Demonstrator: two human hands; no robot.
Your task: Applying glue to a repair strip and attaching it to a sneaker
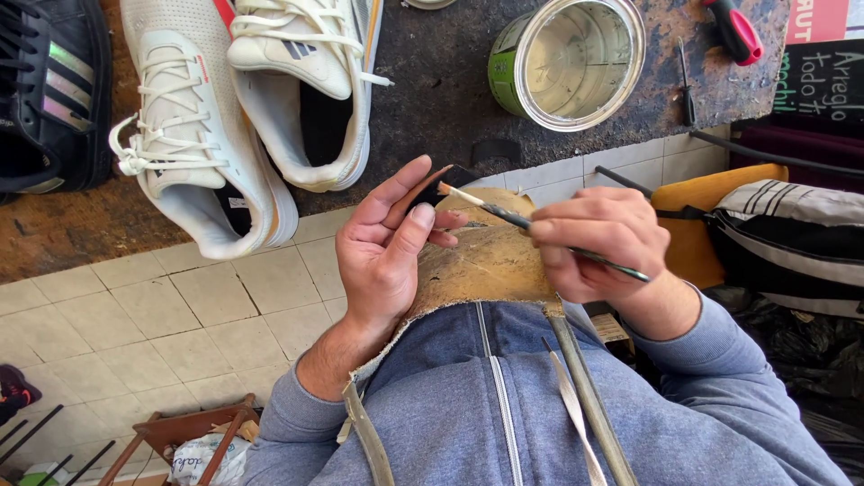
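My left hand pinches a small flat brown-and-black piece between thumb and fingers, over a tan leather apron on my lap. A thin brush is gripped in my right hand, and its pale tip touches that small piece. Both hands sit close together below the edge of the dark workbench.
Two white sneakers and a black sneaker lie on the workbench. An open green tin stands at the back right, with a red-handled tool and a thin awl beside it. A yellow cushion and striped bag sit right.
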